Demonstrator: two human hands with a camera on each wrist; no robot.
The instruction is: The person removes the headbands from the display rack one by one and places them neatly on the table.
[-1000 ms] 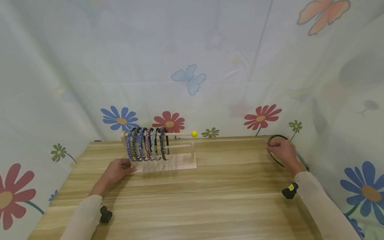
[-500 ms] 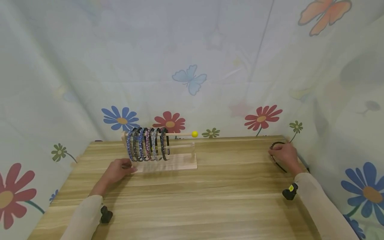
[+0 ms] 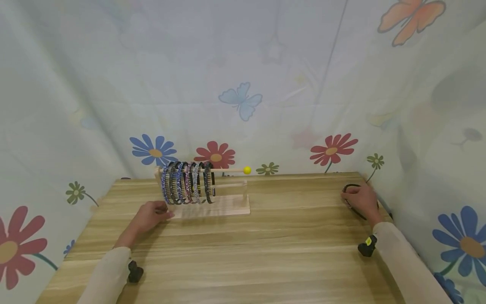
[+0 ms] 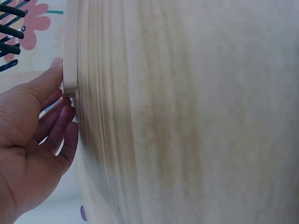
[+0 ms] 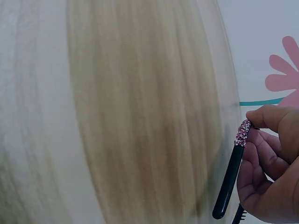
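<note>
At the right of the table, my right hand [image 3: 362, 200] pinches a black headband between thumb and fingers. In the right wrist view this headband [image 5: 228, 181] shows a band of pink and silver rhinestones near a smooth black end, with comb teeth below. My left hand [image 3: 149, 217] holds the left end of a light wooden headband stand [image 3: 231, 206]. The left wrist view has its thumb on the base [image 4: 70, 46] and the other fingers at the corner below. Several glittery headbands [image 3: 187, 185], blue, black, pink and silver, hang on the stand's upper rod.
The upper rod ends in a yellow ball [image 3: 247, 170] at the right, with a second rod lower down. A wood-grain table [image 3: 258, 257] runs back to a curtain [image 3: 281, 126] printed with flowers and butterflies, which also rises on both sides.
My right hand has shifted slightly down and right, turning the headband so it lies lower against the palm. My left hand stays on the stand.
</note>
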